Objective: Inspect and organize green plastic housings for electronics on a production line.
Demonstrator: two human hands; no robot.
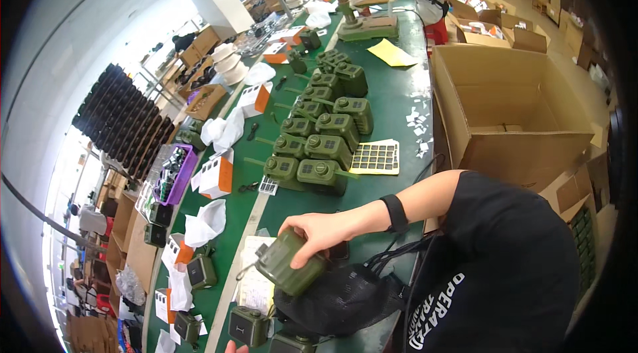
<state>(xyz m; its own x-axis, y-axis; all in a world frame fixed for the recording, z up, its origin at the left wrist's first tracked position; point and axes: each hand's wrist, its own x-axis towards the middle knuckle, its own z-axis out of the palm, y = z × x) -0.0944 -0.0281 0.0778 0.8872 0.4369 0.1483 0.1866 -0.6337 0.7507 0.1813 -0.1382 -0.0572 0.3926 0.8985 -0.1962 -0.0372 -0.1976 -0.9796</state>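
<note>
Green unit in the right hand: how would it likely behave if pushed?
The green unit looks stiff: its walls show no give under the right hand. Its boxy shape suggests sliding rather than rolling. The thin strap at its end would probably flop.

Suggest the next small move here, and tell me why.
Probably bring the left grip up to steady the green device: only the right grip visibly holds it, close to the black mesh bag, while the left barely shows at the lower edge.
</note>
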